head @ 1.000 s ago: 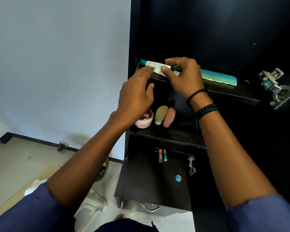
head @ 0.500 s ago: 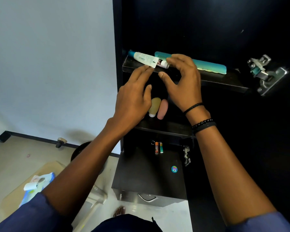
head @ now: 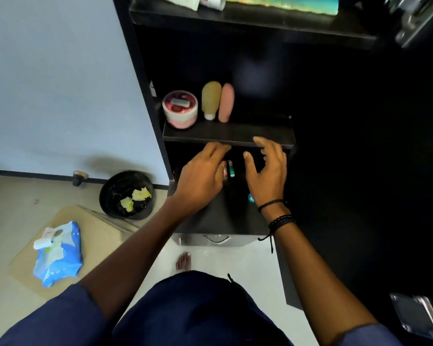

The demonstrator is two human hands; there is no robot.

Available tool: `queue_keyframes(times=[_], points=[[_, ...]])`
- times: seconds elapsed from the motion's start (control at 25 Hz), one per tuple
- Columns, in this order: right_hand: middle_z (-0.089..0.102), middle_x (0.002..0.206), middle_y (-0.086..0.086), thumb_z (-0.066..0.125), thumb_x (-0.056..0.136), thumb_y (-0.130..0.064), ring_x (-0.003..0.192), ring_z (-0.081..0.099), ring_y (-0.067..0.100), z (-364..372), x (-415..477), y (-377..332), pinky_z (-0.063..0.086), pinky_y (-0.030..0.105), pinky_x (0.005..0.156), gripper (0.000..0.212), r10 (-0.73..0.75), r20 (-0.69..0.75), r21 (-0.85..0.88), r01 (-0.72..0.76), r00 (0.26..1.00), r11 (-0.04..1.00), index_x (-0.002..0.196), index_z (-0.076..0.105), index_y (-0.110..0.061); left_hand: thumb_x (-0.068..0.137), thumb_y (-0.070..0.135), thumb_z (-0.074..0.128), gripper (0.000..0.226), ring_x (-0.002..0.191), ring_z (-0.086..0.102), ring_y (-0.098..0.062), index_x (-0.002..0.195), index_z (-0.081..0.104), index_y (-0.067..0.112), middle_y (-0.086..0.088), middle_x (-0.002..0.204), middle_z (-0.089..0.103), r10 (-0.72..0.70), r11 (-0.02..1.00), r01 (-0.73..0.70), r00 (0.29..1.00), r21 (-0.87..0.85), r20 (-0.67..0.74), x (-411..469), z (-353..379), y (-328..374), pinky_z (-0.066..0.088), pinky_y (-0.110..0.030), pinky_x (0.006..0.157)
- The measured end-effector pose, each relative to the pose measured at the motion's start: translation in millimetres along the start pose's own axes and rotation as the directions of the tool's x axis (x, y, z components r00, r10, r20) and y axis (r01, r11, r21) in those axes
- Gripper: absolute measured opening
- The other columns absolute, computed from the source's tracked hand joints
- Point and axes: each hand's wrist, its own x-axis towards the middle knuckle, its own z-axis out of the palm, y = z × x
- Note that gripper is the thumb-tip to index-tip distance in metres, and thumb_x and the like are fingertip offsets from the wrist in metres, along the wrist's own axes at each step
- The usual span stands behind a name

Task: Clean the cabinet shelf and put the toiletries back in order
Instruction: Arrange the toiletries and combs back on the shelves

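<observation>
The black cabinet has a top shelf [head: 248, 21] holding a white tube [head: 210, 1] and a teal comb [head: 283, 3], both cut off by the frame edge. On the middle shelf [head: 235, 133] stand a pink-and-white cream jar [head: 180, 108], a tan squeeze bottle [head: 211, 98] and a pink bottle [head: 226, 102]. Below it, on the black lower surface [head: 220, 216], lie two small lip-balm sticks [head: 230, 169]. My left hand [head: 201, 178] and my right hand [head: 268, 171] hover either side of these sticks, fingers spread, holding nothing.
A black bin [head: 126, 194] with crumpled yellowish wipes stands on the floor left of the cabinet. A blue wipes pack [head: 58, 253] lies on brown cardboard [head: 98, 236]. A drawer handle [head: 216, 238] shows under the lower surface. Metal hinges [head: 414, 18] sit at the right edge.
Both hands let go of the white tube on the top shelf and dropped to the lower level by the lip-balm sticks. The view tilted downward.
</observation>
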Motion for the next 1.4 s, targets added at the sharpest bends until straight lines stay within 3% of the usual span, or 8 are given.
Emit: queue_keyframes(times=[0.2, 0.4, 0.6, 0.76, 0.92, 1.12, 1.28, 1.4], points=[[0.054, 0.127, 0.006, 0.069, 0.08, -0.01, 0.113, 0.055, 0.023, 17, -45, 77, 0.049, 0.042, 0.097, 0.053, 0.392, 0.235, -0.161, -0.363, 0.889, 0.918, 0.13, 0.05, -0.014, 0.087, 0.012, 0.053, 0.057, 0.119, 0.051, -0.03, 0.142, 0.035, 0.013, -0.008, 0.138, 0.044, -0.157, 0.988, 0.145, 0.907, 0.06, 0.391, -21, 59, -32, 0.045, -0.04, 0.093], [0.043, 0.143, 0.008, 0.071, 0.08, -0.015, 0.127, 0.047, 0.03, 38, -60, 117, 0.041, 0.037, 0.104, 0.07, 0.607, 0.406, -0.425, -0.447, 0.683, 0.787, 0.141, 0.037, -0.017, 0.088, 0.021, 0.058, 0.064, 0.119, 0.053, -0.035, 0.145, 0.029, 0.015, -0.013, 0.138, 0.044, -0.251, 0.968, 0.198, 0.777, 0.154, 0.577, -18, 97, -65, 0.046, -0.044, 0.097], [0.045, 0.14, 0.01, 0.072, 0.079, -0.013, 0.128, 0.046, 0.028, 64, -50, 147, 0.039, 0.033, 0.104, 0.06, 0.596, 0.416, -0.44, -0.421, 0.687, 0.793, 0.133, 0.047, -0.011, 0.089, 0.028, 0.056, 0.068, 0.128, 0.047, -0.034, 0.148, 0.023, 0.02, -0.012, 0.146, 0.039, -0.277, 0.961, 0.207, 0.718, 0.184, 0.638, -4, 130, -97, 0.042, -0.044, 0.104], [0.047, 0.14, 0.009, 0.063, 0.086, -0.015, 0.131, 0.042, 0.028, 96, -33, 161, 0.039, 0.039, 0.108, 0.059, 0.574, 0.467, -0.444, -0.383, 0.673, 0.81, 0.141, 0.041, -0.017, 0.092, 0.024, 0.051, 0.068, 0.119, 0.053, -0.035, 0.15, 0.016, 0.03, -0.014, 0.142, 0.039, -0.25, 0.968, 0.181, 0.672, 0.173, 0.697, 17, 157, -114, 0.045, -0.042, 0.094], [0.049, 0.137, 0.011, 0.053, 0.082, 0.0, 0.127, 0.046, 0.028, 128, -16, 163, 0.039, 0.034, 0.106, 0.057, 0.503, 0.527, -0.338, -0.374, 0.685, 0.864, 0.137, 0.046, -0.015, 0.093, 0.016, 0.049, 0.063, 0.118, 0.052, -0.035, 0.148, 0.02, 0.03, -0.015, 0.147, 0.03, -0.271, 0.963, 0.184, 0.627, 0.199, 0.73, 42, 182, -123, 0.048, -0.04, 0.09], [0.047, 0.137, 0.011, 0.054, 0.087, -0.011, 0.127, 0.044, 0.031, 155, -1, 172, 0.039, 0.041, 0.107, 0.049, 0.526, 0.614, -0.441, -0.297, 0.588, 0.847, 0.135, 0.048, -0.02, 0.092, 0.018, 0.049, 0.059, 0.126, 0.043, -0.036, 0.146, 0.027, 0.029, -0.012, 0.151, 0.02, -0.309, 0.951, 0.161, 0.556, 0.265, 0.772, 53, 201, -143, 0.046, -0.045, 0.098], [0.053, 0.132, 0.015, 0.05, 0.089, -0.01, 0.123, 0.05, 0.033, 156, 1, 171, 0.043, 0.041, 0.104, 0.044, 0.547, 0.613, -0.514, -0.237, 0.57, 0.824, 0.133, 0.051, -0.015, 0.094, 0.018, 0.049, 0.046, 0.12, 0.049, -0.036, 0.139, 0.04, 0.018, -0.017, 0.143, 0.031, -0.296, 0.954, 0.155, 0.619, 0.256, 0.727, 53, 201, -147, 0.045, -0.041, 0.094], [0.061, 0.122, 0.017, 0.057, 0.089, -0.014, 0.115, 0.056, 0.035, 153, -5, 171, 0.047, 0.041, 0.098, 0.033, 0.592, 0.516, -0.551, -0.289, 0.619, 0.783, 0.122, 0.058, -0.009, 0.092, 0.02, 0.054, 0.038, 0.11, 0.057, -0.035, 0.129, 0.049, 0.012, -0.019, 0.13, 0.046, -0.315, 0.949, 0.209, 0.686, 0.238, 0.656, 48, 195, -149, 0.047, -0.04, 0.092]])
